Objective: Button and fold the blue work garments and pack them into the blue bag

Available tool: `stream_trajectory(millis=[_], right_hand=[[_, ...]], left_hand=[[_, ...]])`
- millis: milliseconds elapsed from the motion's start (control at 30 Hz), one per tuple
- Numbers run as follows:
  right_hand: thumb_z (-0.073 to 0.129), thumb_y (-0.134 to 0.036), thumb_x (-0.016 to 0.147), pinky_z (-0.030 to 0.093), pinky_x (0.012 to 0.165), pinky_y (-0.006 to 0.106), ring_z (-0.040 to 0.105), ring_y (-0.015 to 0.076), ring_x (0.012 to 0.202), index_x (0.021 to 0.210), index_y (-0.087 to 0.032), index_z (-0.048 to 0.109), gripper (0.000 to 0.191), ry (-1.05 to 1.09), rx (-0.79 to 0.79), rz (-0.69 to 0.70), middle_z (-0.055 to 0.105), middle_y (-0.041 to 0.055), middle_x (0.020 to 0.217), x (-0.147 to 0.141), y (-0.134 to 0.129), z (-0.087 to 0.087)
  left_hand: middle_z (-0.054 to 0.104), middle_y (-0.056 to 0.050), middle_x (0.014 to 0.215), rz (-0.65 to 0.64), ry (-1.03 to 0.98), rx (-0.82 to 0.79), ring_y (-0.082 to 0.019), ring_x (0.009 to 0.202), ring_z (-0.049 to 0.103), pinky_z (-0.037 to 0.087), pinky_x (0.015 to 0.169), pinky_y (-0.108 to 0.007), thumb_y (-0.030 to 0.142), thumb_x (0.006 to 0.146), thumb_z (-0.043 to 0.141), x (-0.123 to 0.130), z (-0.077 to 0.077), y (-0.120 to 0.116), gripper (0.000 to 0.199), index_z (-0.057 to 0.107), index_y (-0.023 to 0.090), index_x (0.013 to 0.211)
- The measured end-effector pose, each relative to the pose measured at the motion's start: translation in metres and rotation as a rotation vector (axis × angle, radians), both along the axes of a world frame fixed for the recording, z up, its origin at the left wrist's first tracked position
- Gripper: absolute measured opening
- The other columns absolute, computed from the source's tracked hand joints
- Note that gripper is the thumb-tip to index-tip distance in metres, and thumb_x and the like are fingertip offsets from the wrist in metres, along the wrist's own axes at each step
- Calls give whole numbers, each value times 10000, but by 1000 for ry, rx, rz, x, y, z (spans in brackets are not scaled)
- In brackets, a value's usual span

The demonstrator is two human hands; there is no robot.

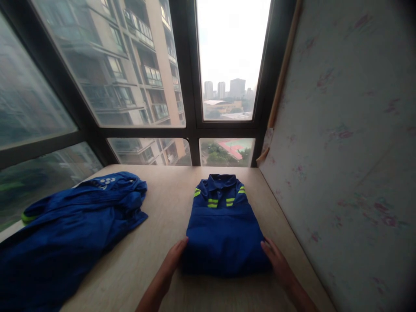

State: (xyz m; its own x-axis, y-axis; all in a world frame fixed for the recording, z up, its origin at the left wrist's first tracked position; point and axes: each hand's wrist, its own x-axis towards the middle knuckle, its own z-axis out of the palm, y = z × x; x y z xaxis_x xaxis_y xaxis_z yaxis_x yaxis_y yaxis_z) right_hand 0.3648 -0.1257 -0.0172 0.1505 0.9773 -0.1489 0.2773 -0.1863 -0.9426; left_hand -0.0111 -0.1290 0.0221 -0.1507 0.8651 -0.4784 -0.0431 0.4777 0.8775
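A blue work jacket (224, 229) lies neatly folded on the wooden surface, its collar toward the window. Yellow-green stripes cross its chest and shoulders. My left hand (177, 253) grips the jacket's near left edge, with the fingertips partly hidden at the cloth. On the opposite side, my right hand (276, 255) holds the near right edge, thumb against the fabric and the other fingers partly hidden. To the left, apart from both hands, another blue garment (87, 216) is spread loosely and wrinkled, with white print and a yellow-green band.
The pale wooden surface (162, 208) reaches back to dark-framed windows (191, 86). A wall with flowered paper (341, 151) bounds it closely on the right. Some of the wallpaper's edge (264, 147) is peeling near the window corner.
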Motion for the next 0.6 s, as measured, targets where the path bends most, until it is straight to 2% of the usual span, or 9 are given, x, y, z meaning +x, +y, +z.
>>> stream_trajectory(millis=[67, 133, 267, 333, 400, 500, 600], right_hand=[[489, -663, 811, 443, 1055, 385, 541, 299, 1283, 1329, -126, 540, 748, -82, 42, -18, 603, 174, 1342, -7, -9, -4], [487, -657, 810, 456, 1043, 399, 550, 311, 1273, 1347, -135, 528, 750, -181, 47, -33, 608, 178, 1333, -11, -14, -6], [463, -625, 839, 531, 918, 401, 645, 313, 1144, 1362, -194, 523, 680, -357, 35, -17, 704, 143, 1177, -10, -20, -13], [434, -588, 862, 546, 862, 410, 680, 318, 1072, 1351, -218, 537, 622, -492, 20, -15, 723, 134, 1132, -10, -25, -17], [401, -535, 884, 547, 813, 429, 703, 329, 1000, 1345, -226, 545, 574, -649, -5, -1, 723, 142, 1129, -11, -31, -20], [388, -469, 898, 538, 744, 456, 717, 345, 890, 1368, -215, 528, 552, -831, -35, 50, 732, 161, 1067, -12, -36, -16], [429, -447, 890, 534, 784, 473, 691, 347, 949, 1363, -212, 535, 539, -899, 55, 67, 711, 168, 1101, -11, -32, -3]], left_hand=[[755, -95, 980, -18, 54, 89, -334, 1012, 665, 528, 798, -379, 668, 602, 738, 2, -2, -9, 590, 696, 196, 953], [755, -93, 989, -41, 124, 158, -333, 1010, 668, 520, 825, -377, 640, 642, 727, 4, 0, -17, 530, 697, 193, 926], [740, -62, 776, -61, 400, 171, -332, 875, 696, 502, 774, -365, 585, 706, 680, 10, 2, -35, 383, 679, 224, 833], [727, -57, 744, -43, 587, 144, -339, 882, 695, 488, 761, -359, 539, 727, 666, 14, -1, -43, 325, 680, 246, 867], [737, -81, 823, -51, 737, 122, -346, 916, 689, 478, 772, -371, 495, 783, 609, 18, -4, -48, 329, 672, 244, 986], [722, -139, 1018, -103, 874, 125, -350, 943, 681, 481, 780, -406, 422, 852, 518, 22, -5, -53, 461, 568, 201, 1254], [625, -166, 1264, -127, 1000, 242, -332, 1088, 637, 498, 832, -417, 361, 891, 456, 24, 1, -51, 540, 447, 198, 1406]])
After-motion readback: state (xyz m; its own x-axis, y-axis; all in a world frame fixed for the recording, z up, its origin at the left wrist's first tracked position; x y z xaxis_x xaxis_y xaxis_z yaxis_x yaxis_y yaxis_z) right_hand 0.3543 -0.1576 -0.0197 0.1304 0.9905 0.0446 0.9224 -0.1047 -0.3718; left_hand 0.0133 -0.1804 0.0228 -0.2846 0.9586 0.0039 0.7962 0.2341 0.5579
